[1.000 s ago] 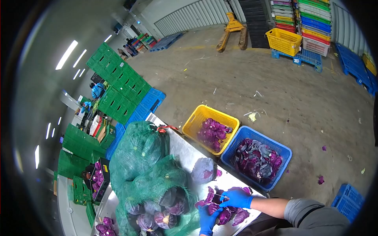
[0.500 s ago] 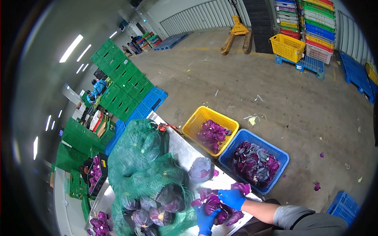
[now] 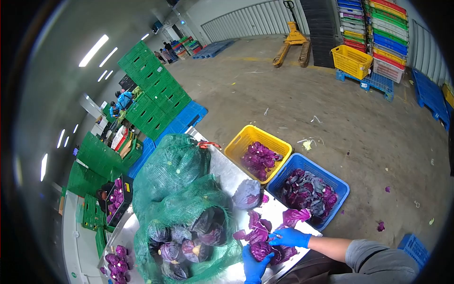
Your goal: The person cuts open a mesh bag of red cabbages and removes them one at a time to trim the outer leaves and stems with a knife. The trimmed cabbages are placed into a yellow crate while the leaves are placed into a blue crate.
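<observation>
A peeled red cabbage sits at the near edge of the metal table, with loose purple leaves around it. My left hand, in a blue glove, curls round the cabbage's near side. My right hand, also gloved in blue, is closed at the cabbage's upper right; what its fingers pinch is too small to make out. A loose leaf lies beyond the right hand. Farther up the table rests a whole cabbage with dull outer leaves. Left of my hands, an open green net bag holds several unpeeled cabbages.
Against the table's far side stand a yellow basket and a blue basket, both with purple leaves inside. Peeled cabbages lie at the table's left. Green crates are stacked beyond. Leaf scraps lie on the floor.
My right hand has shifted right and now points across the cabbage. The leaves beside it are spread wider, and more of the cabbage shows. The whole view has shifted slightly.
</observation>
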Motion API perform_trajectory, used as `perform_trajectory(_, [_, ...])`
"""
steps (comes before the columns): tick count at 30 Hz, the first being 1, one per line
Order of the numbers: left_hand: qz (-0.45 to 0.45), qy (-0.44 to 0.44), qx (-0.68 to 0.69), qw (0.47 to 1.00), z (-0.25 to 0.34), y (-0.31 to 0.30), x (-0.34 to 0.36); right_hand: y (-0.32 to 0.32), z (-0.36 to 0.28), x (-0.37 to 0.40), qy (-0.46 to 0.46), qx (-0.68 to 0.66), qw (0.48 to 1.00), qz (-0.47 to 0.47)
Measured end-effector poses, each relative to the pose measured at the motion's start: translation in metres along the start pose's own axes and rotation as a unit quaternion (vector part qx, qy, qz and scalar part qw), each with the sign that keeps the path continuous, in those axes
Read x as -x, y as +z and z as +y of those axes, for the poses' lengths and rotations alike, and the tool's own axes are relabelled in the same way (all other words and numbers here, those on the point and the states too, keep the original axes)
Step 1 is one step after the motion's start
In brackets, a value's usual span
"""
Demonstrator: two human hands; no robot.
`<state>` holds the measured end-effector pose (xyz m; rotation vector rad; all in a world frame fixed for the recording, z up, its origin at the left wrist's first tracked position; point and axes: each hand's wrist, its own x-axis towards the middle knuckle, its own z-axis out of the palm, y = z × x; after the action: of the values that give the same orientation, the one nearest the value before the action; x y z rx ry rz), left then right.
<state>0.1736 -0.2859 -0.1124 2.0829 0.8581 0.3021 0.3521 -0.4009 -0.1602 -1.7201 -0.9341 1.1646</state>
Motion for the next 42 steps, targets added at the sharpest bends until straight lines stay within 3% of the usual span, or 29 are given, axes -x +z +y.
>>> perform_trajectory(2, [0.000, -0.005, 0.028, 1.000, -0.005, -0.001, 0.002, 0.009, 0.010, 0.008, -0.043, -0.022, 0.999, -0.017])
perform_trajectory(10, [-0.042, -0.021, 0.160, 0.986, 0.000, -0.003, -0.005, 0.019, 0.008, 0.017, -0.028, -0.070, 0.997, -0.008])
perform_trajectory(14, [-0.025, 0.014, 0.126, 0.992, -0.001, -0.003, -0.007, 0.015, 0.015, 0.016, -0.038, -0.047, 0.998, -0.019])
perform_trajectory(16, [-0.033, 0.011, 0.121, 0.992, 0.000, -0.003, -0.008, 0.019, 0.024, 0.014, -0.073, 0.004, 0.997, 0.021])
perform_trajectory(18, [0.016, 0.017, 0.069, 0.997, -0.004, 0.001, -0.004, 0.015, 0.007, 0.022, -0.048, 0.015, 0.998, 0.023])
perform_trajectory(23, [0.021, 0.014, 0.039, 0.999, -0.002, 0.000, -0.002, 0.010, -0.009, 0.024, -0.040, 0.103, 0.993, 0.038])
perform_trajectory(25, [0.014, 0.002, 0.047, 0.999, 0.002, -0.001, -0.003, 0.012, -0.011, 0.022, -0.041, 0.153, 0.984, 0.087])
perform_trajectory(29, [0.021, 0.010, 0.046, 0.999, -0.009, 0.005, -0.003, 0.016, -0.003, 0.019, -0.012, 0.126, 0.985, 0.114])
perform_trajectory(31, [0.029, 0.023, 0.009, 0.999, -0.018, 0.007, -0.002, 0.017, 0.002, 0.018, 0.062, 0.034, 0.990, 0.124])
perform_trajectory(34, [0.014, 0.014, 0.001, 1.000, -0.003, 0.004, -0.004, 0.019, 0.007, 0.018, 0.054, 0.029, 0.986, 0.157])
perform_trajectory(37, [-0.034, -0.012, 0.038, 0.999, 0.003, 0.000, -0.005, 0.010, -0.014, 0.027, 0.111, -0.013, 0.986, 0.126])
perform_trajectory(40, [0.013, 0.010, -0.041, 0.999, -0.014, 0.008, -0.002, 0.019, 0.003, 0.022, 0.050, 0.036, 0.982, 0.181])
perform_trajectory(42, [0.002, 0.005, -0.084, 0.996, -0.004, 0.007, -0.004, 0.013, -0.002, 0.020, 0.098, 0.010, 0.985, 0.144])
